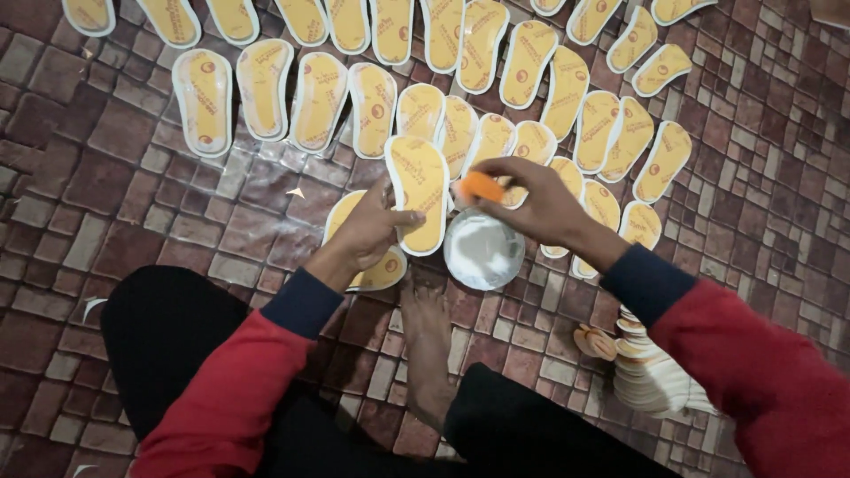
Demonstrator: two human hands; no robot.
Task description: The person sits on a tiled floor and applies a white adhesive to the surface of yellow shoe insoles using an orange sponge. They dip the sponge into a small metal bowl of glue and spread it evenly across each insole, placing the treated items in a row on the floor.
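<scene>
My left hand [370,232] holds a yellow shoe insole with a white rim [419,190] upright by its edge, above the floor. My right hand [531,202] grips a small orange sponge [482,187] and presses it against that insole's right side. Just below the sponge stands a round tin of white paste [482,250]. Another yellow insole [382,270] lies under my left hand. My bare foot [428,345] rests on the floor between my arms.
Several yellow insoles [319,102] lie spread in rows on the red-brown brick-pattern floor [133,204] at the top. A stack of insoles [651,372] sits under my right forearm. My black-trousered knees fill the bottom.
</scene>
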